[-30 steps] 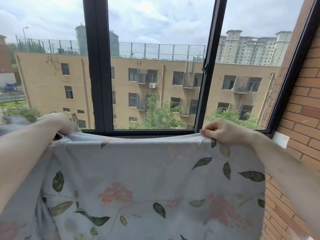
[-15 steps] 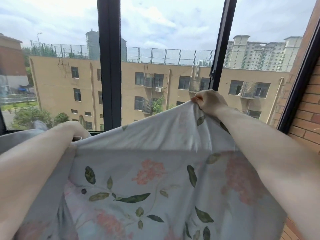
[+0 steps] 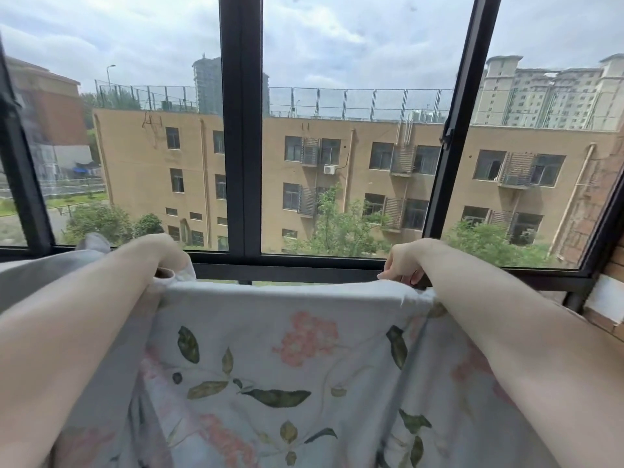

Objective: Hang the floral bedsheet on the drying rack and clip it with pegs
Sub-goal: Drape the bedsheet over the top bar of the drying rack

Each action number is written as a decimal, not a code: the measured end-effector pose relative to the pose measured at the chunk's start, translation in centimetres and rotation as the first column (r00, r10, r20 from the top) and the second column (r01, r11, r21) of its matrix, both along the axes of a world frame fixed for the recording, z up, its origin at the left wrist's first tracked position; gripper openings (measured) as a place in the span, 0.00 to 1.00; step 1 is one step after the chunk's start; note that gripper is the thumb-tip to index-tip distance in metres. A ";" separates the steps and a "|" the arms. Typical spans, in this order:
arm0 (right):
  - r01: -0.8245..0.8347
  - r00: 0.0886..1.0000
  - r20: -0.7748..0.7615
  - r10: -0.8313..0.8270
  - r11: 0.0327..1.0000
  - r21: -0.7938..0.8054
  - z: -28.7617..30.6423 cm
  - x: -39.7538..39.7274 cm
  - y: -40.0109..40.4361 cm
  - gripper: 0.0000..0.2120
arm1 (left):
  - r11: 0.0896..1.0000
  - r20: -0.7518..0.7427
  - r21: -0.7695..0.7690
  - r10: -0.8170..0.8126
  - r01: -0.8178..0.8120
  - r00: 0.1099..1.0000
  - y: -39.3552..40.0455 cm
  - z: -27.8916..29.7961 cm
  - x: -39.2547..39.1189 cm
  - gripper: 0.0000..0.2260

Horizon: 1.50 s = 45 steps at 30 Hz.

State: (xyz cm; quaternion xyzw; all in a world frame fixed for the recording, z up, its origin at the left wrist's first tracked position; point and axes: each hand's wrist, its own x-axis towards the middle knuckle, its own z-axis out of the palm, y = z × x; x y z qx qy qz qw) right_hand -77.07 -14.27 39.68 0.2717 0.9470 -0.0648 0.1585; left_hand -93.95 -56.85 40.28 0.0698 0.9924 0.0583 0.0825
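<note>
The person stands in front of a big window with dark frames (image 3: 241,130) and holds the floral bedsheet (image 3: 287,349) stretched between two hands. The left hand (image 3: 162,255) is curled over the top edge on the left side, with a bunch of cloth closed inside the fingers. The right hand (image 3: 405,261) pinches the same edge on the right, the fingertips pointing down into the hem.

The hands are kept well apart, and I think the reason is simple — the edge between them becomes one straight, tight line, which is easier to lay over a bar than a loose heap. The printed side, with pink flowers and green leaves, faces the person and hangs down near them. More grey cloth (image 3: 44,275) lies in folds at the far left, beside the left arm.

The edge is at the height of the lower window rail (image 3: 304,268) (I cannot tell if the sheet touches anything there). No drying rack and no pegs are visible in this view, so the hanging seems not yet done — the sheet is only spread out and ready. On the right there is a brick wall (image 3: 614,265).
</note>
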 end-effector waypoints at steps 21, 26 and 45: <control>-0.498 0.777 -0.483 0.404 0.863 -0.080 1.5 5.1 -29.9 0.24 | 0.971 0.117 -0.234 -0.016 0.043 0.993 -0.3 1.2 0.9 0.22; -0.457 0.701 -0.605 0.377 0.889 0.024 0.6 3.8 -34.5 0.21 | 0.952 0.228 -0.279 -0.059 0.124 0.972 -0.3 0.4 -0.9 0.29; -0.138 0.707 -0.644 0.292 0.950 0.280 -0.7 4.4 -36.9 0.31 | 0.778 0.176 0.379 -0.593 0.502 0.786 -8.2 5.8 7.3 0.31</control>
